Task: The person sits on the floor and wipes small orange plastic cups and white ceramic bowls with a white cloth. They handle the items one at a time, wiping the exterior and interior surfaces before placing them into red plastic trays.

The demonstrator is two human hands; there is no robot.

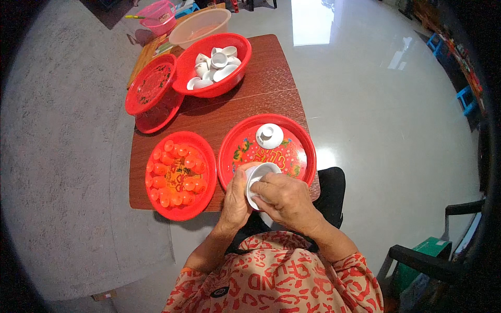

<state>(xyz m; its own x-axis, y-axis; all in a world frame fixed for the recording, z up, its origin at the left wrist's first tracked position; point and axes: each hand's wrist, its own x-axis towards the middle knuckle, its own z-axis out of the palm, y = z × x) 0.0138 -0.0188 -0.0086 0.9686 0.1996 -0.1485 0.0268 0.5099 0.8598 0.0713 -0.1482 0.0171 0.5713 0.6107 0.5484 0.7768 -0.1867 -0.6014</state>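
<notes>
A white cup point(265, 169) is tilted over the near edge of a round red tray point(309, 141) with a printed floral bottom. My left hand point(236, 201) wraps round the cup's left side. The bent fingers of my right hand point(287, 201) reach inside its mouth, pressed together. Something white shows by those fingertips, but whether it is a cloth or the cup's own wall is unclear. On the tray, just beyond the cup, a white knobbed lid point(270, 136) rests with its knob up.
Left on the brown table point(261, 62), a red tray point(207, 156) carries several small orange-red cups point(189, 183). Farther back, a red basin point(244, 55) holds several white cups and lids, beside stacked red trays point(151, 86) and a translucent basin point(201, 27). A black-armed chair point(428, 263) stands right.
</notes>
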